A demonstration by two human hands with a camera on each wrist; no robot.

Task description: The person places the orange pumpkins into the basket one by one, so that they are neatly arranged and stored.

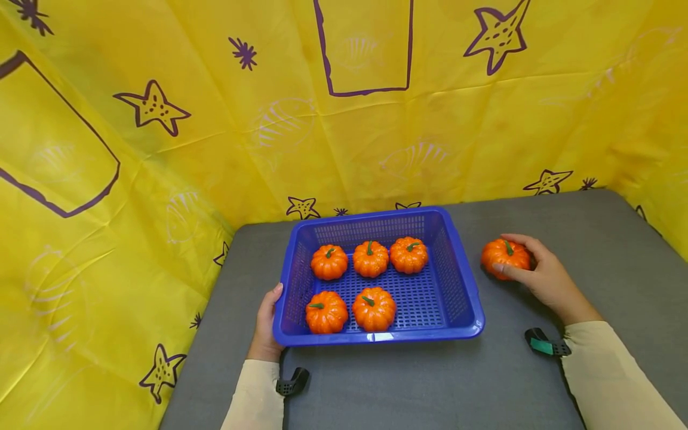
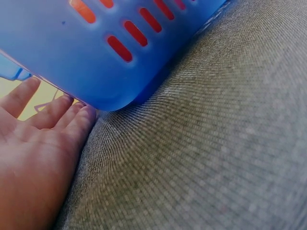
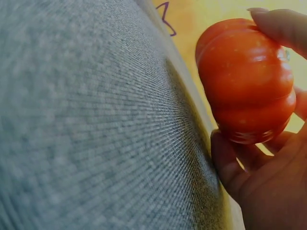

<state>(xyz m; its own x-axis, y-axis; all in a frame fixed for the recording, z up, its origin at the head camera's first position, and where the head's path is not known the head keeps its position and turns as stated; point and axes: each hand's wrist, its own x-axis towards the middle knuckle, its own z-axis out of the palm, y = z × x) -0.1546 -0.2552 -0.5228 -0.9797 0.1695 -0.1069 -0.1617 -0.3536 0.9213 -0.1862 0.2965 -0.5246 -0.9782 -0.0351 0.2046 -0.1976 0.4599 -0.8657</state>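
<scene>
A small orange decorative pumpkin (image 1: 498, 254) with a green stem is at the right, and my right hand (image 1: 544, 275) grips it between thumb and fingers. In the right wrist view, the pumpkin's glossy ribbed side (image 3: 244, 72) shows close to the grey cloth. At the left, my left hand (image 1: 266, 322) lies along the end of a blue plastic basket (image 1: 328, 340), a fingertip near its rim. The left wrist view shows the fingers extended, tips at the basket's outer wall (image 2: 57, 52). Several similar pumpkins (image 1: 369, 259) sit inside, three in the back row and two in front.
A grey cloth-covered table (image 1: 419, 388) lies under everything. Yellow fabric (image 1: 355, 155) with purple starfish drawings hangs behind and at the sides. A black strap (image 1: 292, 382) is on the left wrist and another (image 1: 545, 343) on the right.
</scene>
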